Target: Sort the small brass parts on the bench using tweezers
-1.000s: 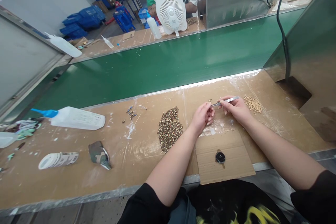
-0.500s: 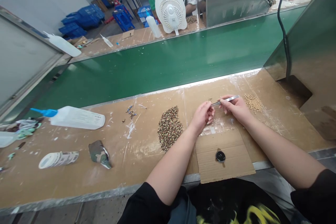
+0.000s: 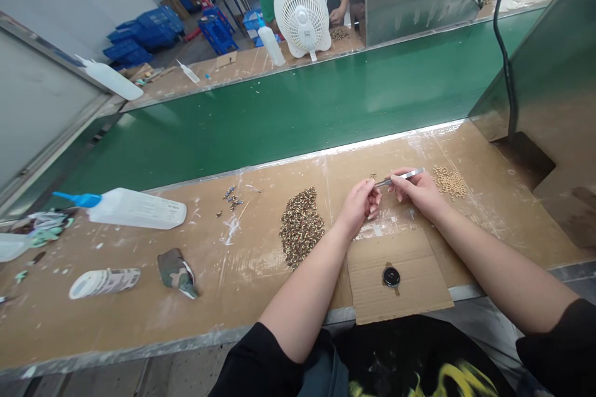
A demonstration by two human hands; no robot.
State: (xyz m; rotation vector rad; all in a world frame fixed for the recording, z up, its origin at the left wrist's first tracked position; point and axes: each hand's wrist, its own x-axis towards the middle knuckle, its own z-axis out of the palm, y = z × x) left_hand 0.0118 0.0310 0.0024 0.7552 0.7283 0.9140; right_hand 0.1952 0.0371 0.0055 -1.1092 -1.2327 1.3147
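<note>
Metal tweezers (image 3: 410, 174) are held in my right hand (image 3: 416, 191), their tips pointing left toward my left hand (image 3: 361, 203). The fingers of my left hand are pinched together at the tips; whatever small piece they hold is hidden. Left of that hand lies a heap of small gold-and-dark metal pieces (image 3: 302, 226). Just beyond my fingertips is one small brassy piece (image 3: 373, 175). To the right of my right hand, small tan beads (image 3: 449, 183) are spread out. Nearer me, a round black dish (image 3: 391, 276) sits on a cardboard sheet (image 3: 419, 304).
A green conveyor belt (image 3: 298, 111) runs behind the cardboard-covered table (image 3: 251, 298). On the left are a blue-tipped squeeze bottle (image 3: 137, 208), a camouflage cloth piece (image 3: 177, 273) and a lying cup (image 3: 105, 282). Across the belt, a person (image 3: 338, 12) sits behind a white fan (image 3: 302, 15).
My hands and the tweezers stay almost in place. Across the belt, the person's body and hand have shifted slightly.
</note>
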